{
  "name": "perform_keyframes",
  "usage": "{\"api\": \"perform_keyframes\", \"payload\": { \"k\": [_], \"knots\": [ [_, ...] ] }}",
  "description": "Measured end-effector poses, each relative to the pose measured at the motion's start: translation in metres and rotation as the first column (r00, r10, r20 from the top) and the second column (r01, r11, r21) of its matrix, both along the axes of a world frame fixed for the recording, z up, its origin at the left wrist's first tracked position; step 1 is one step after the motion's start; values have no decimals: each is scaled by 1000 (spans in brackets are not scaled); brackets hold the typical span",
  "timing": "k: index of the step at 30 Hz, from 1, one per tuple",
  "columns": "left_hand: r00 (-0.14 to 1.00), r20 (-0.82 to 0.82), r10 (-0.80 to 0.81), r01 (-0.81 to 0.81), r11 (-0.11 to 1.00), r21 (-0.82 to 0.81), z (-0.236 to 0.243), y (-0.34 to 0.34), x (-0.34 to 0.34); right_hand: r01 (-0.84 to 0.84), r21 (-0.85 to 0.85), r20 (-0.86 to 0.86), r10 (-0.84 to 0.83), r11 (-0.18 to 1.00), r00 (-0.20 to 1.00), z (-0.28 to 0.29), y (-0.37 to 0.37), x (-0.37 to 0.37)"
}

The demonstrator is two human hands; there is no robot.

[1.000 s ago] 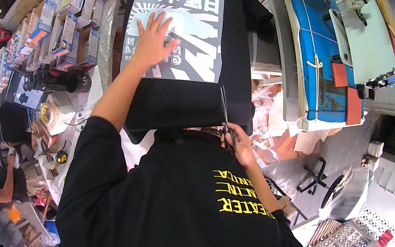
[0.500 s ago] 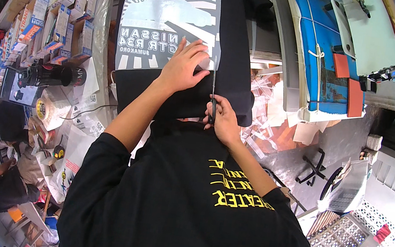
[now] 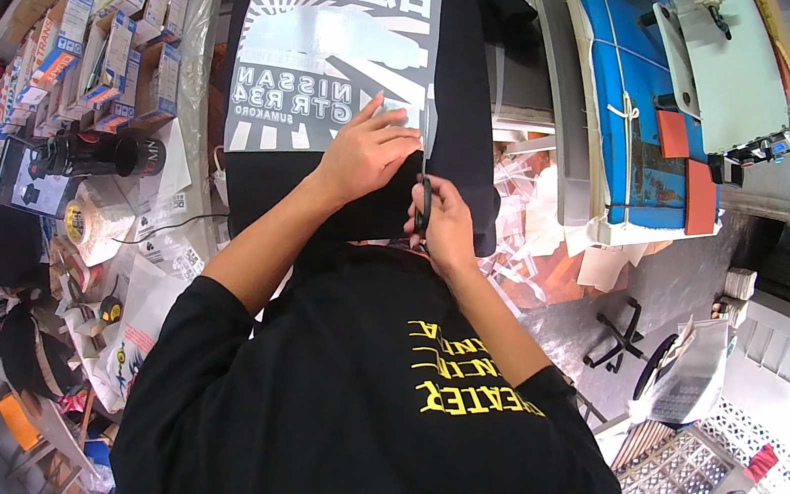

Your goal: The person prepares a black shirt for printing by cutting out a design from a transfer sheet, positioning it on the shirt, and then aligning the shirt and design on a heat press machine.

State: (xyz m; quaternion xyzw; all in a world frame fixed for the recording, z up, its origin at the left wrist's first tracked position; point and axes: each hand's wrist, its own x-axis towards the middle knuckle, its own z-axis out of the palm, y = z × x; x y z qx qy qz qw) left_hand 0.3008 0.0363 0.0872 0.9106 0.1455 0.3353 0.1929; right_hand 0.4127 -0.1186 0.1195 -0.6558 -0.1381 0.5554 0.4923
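Observation:
A translucent printed sheet (image 3: 339, 37), with mirrored white lettering and a car shape, lies on black fabric (image 3: 267, 191) in front of me. My left hand (image 3: 365, 150) is closed at its lower right corner, fingertips on top; the thumb's grip is partly hidden. Black-handled scissors (image 3: 424, 206) are in my right hand (image 3: 444, 224), the fingers wrapped round the handles. Their blades point away from me along the sheet's right edge, close beside my left fingertips. Whether the blades are parted is hard to make out.
Stacked cardboard boxes (image 3: 67, 29) fill the left side, with a black bottle-like object (image 3: 105, 154) and a tape roll (image 3: 80, 221) nearer. Paper scraps (image 3: 522, 204) lie at the right, below a blue panel (image 3: 627, 108) tied with cord. A chair base (image 3: 620, 334) stands beyond.
The sheet and fabric sit slightly lower in view. My left fingers have flattened and drawn together over the corner. The scissors and right hand have shifted slightly up and left.

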Motion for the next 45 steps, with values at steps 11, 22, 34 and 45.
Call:
{"api": "perform_keyframes", "payload": {
  "k": [11,22,34,45],
  "knots": [
    [999,40,-4,6,998,-65,22,-13,-7,11,5,31,-11,1000,999,0,15,5],
    [993,119,2,10,995,-101,50,-30,-16,23,10,93,-24,1000,995,-3,37,21],
    [989,145,12,0,997,-83,70,-47,-31,27,26,169,-31,999,985,10,76,34],
    [981,195,-5,24,995,-95,83,-57,-40,54,121,147,-71,991,987,-10,111,55]
  ]
}}
